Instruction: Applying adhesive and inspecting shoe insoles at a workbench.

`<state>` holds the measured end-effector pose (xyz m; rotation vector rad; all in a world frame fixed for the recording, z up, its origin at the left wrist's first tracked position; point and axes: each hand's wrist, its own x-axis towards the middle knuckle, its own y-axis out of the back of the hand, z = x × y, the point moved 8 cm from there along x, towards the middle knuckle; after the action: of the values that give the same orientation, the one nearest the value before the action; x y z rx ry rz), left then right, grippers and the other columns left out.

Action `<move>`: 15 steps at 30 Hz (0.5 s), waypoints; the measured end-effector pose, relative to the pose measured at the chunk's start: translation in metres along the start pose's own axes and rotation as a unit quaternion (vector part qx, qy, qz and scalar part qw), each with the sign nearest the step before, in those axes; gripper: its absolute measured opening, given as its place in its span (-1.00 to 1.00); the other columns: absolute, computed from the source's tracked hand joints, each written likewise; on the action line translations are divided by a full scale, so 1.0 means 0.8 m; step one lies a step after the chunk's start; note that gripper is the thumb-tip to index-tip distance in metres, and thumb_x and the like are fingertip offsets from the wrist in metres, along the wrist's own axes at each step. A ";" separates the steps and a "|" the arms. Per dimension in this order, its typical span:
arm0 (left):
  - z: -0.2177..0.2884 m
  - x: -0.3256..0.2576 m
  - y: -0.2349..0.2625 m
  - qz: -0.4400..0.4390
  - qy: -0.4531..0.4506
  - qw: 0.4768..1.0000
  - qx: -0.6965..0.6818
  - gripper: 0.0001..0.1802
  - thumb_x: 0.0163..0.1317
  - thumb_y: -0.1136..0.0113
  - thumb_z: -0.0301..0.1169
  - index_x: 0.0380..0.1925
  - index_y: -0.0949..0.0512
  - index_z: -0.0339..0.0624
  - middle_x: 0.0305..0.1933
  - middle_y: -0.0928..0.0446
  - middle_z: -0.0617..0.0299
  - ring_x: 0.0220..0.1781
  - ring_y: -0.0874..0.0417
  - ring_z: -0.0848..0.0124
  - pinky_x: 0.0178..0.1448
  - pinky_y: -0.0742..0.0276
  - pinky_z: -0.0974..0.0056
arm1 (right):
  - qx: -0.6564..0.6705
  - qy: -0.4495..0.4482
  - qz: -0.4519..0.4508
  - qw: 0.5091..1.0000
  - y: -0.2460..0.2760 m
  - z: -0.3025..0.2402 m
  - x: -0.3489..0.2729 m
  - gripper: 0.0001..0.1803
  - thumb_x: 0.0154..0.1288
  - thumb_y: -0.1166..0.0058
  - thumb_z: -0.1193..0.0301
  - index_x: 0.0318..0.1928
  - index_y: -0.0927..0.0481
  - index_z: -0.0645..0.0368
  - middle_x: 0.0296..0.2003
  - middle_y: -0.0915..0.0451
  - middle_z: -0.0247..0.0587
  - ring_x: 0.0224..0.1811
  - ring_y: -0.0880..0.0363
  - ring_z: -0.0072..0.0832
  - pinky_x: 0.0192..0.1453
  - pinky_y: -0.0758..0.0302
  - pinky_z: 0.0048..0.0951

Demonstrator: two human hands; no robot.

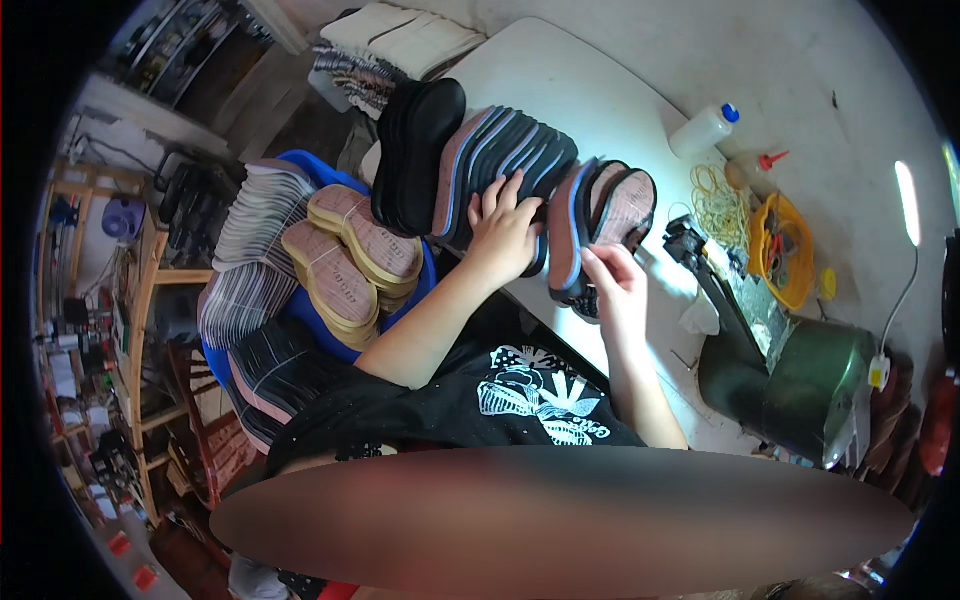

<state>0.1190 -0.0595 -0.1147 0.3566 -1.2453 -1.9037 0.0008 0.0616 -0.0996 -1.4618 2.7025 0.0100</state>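
Observation:
A row of dark shoe soles (510, 150) with blue-grey edges stands packed on edge on the white table. My left hand (503, 232) lies across the near side of this row, its fingers spread and pressed on the soles. To the right, a few more soles lean apart from the row, one with a pinkish face and a blue edge (570, 225). My right hand (618, 275) has its thumb and fingertips pinched at the near end of that pinkish sole. Behind it, another sole (630, 200) shows a patterned pink face.
Black soles (415, 150) stack left of the row. A blue tub (425, 290) holds yellow-edged soles (335, 275) and grey ones. Folded cloth (400, 40) lies at the far left. On the right are a white bottle (703, 132), a yellow basket (782, 255) and a dark green machine (790, 385).

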 end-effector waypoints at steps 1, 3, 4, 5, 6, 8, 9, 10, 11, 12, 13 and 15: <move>0.002 -0.001 0.008 0.052 0.007 0.997 -0.058 -0.64 0.14 -0.16 -0.35 -0.02 -0.48 -0.08 0.29 -0.23 0.06 0.33 -0.16 0.06 0.31 -0.03 -0.15 | 0.053 -0.025 -0.009 0.998 0.011 0.000 -0.003 -0.91 0.23 -0.14 0.48 -0.31 -0.58 0.25 -0.29 -0.51 -0.34 -0.37 -0.43 -0.71 -0.31 -0.35 -0.68; 0.003 -0.004 0.022 0.147 -0.018 0.974 -0.172 -0.64 0.18 -0.16 -0.24 -0.07 -0.46 -0.16 0.04 -0.39 0.05 0.08 -0.35 0.04 0.17 -0.20 -0.04 | 0.164 -0.076 -0.023 0.983 0.013 -0.012 -0.011 -0.93 0.22 -0.10 0.53 -0.32 -0.57 0.30 -0.12 -0.52 -0.22 -0.20 -0.47 -0.65 -0.13 -0.37 -0.63; -0.005 -0.006 0.005 0.086 0.009 0.968 -0.236 -0.61 0.29 -0.09 -0.19 -0.03 -0.40 -0.23 0.05 -0.38 0.13 0.04 -0.40 0.24 0.13 -0.32 0.20 | 0.222 -0.103 -0.032 0.969 0.009 -0.023 -0.016 -0.94 0.21 -0.09 0.56 -0.33 -0.57 0.31 -0.05 -0.52 -0.16 -0.12 -0.48 -0.60 -0.03 -0.36 -0.60; -0.014 -0.008 -0.021 0.026 0.103 0.910 -0.400 -0.53 0.30 -0.08 -0.12 0.03 -0.33 -0.24 0.03 -0.38 0.16 0.02 -0.41 0.31 0.07 -0.37 0.25 | 0.211 -0.102 -0.038 0.971 0.022 -0.018 -0.020 -0.94 0.22 -0.05 0.57 -0.35 -0.55 0.33 0.06 -0.48 -0.06 -0.01 -0.49 -0.50 0.07 -0.38 -0.53; -0.005 -0.011 -0.035 -0.037 0.190 0.814 -0.548 -0.46 0.31 -0.06 -0.06 0.09 -0.26 -0.24 0.01 -0.37 0.19 0.00 -0.42 0.39 0.01 -0.42 0.29 | 0.229 -0.075 -0.058 0.969 0.020 -0.033 -0.026 -0.94 0.23 -0.01 0.58 -0.33 -0.53 0.33 0.09 -0.45 0.02 0.07 -0.47 -0.39 0.15 -0.37 -0.43; 0.010 -0.031 -0.041 -0.109 0.316 0.683 -0.650 -0.28 0.26 -0.08 0.06 0.19 -0.15 -0.22 0.05 -0.35 0.19 0.04 -0.41 0.41 0.00 -0.47 0.28 | 0.230 -0.043 -0.073 0.969 0.026 -0.044 -0.037 -0.93 0.30 0.09 0.56 -0.24 -0.46 0.27 0.07 -0.46 0.08 0.08 -0.49 -0.31 0.19 -0.38 -0.35; 0.014 -0.036 -0.039 -0.089 0.347 0.660 -0.661 -0.31 0.25 -0.10 0.05 0.17 -0.20 -0.21 0.06 -0.36 0.19 0.06 -0.42 0.41 0.03 -0.47 0.26 | 0.266 -0.034 -0.054 0.962 0.030 -0.049 -0.042 -0.94 0.30 0.10 0.56 -0.23 -0.43 0.23 0.03 -0.48 0.07 0.06 -0.50 -0.29 0.18 -0.41 -0.32; 0.017 -0.040 -0.039 -0.070 0.378 0.634 -0.671 -0.33 0.24 -0.12 0.04 0.15 -0.25 -0.21 0.07 -0.38 0.19 0.08 -0.42 0.40 0.06 -0.46 0.24 | 0.312 -0.023 -0.059 0.948 0.034 -0.048 -0.044 -0.93 0.29 0.11 0.57 -0.22 -0.41 0.22 -0.01 -0.50 0.04 0.05 -0.51 -0.28 0.16 -0.45 -0.29; 0.023 -0.039 -0.036 -0.076 0.377 0.626 -0.678 -0.33 0.24 -0.12 0.04 0.15 -0.25 -0.21 0.07 -0.38 0.19 0.08 -0.42 0.40 0.06 -0.46 0.24 | 0.308 -0.004 -0.079 0.948 0.036 -0.056 -0.047 -0.95 0.26 0.07 0.57 -0.27 -0.42 0.22 0.01 -0.49 0.04 0.05 -0.51 -0.29 0.16 -0.44 -0.29; 0.040 -0.032 -0.030 -0.111 0.320 0.554 -0.761 -0.39 0.24 -0.14 0.02 0.10 -0.32 -0.19 0.03 -0.42 0.19 0.08 -0.44 0.41 0.09 -0.44 0.23 | 0.305 0.012 -0.103 0.947 0.036 -0.062 -0.050 -0.97 0.23 0.03 0.56 -0.31 -0.43 0.22 0.03 -0.48 0.04 0.05 -0.50 -0.30 0.16 -0.42 -0.28; 0.057 -0.026 -0.017 -0.145 0.256 0.471 -0.832 -0.44 0.24 -0.15 0.00 0.05 -0.39 -0.17 -0.01 -0.47 0.19 0.07 -0.47 0.41 0.13 -0.42 0.22 | 0.224 0.043 -0.113 0.967 0.034 -0.068 -0.053 -0.96 0.19 -0.03 0.58 -0.34 -0.45 0.25 0.05 -0.46 0.05 0.07 -0.48 -0.30 0.17 -0.40 -0.27; 0.068 -0.014 0.017 -0.107 0.177 0.461 -0.863 -0.58 0.23 -0.21 -0.14 -0.06 -0.46 -0.20 -0.12 -0.55 0.20 -0.06 -0.56 0.46 0.06 -0.45 0.32 | 0.082 0.037 -0.152 0.984 0.018 -0.080 -0.066 -0.91 0.08 -0.17 0.58 -0.39 -0.51 0.26 0.08 -0.44 0.01 0.07 -0.47 -0.31 0.17 -0.36 -0.29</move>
<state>0.0989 -0.0195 -0.0794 -0.2618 1.3446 -2.0876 0.0138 0.1115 -0.0329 -1.8338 2.4336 -0.2799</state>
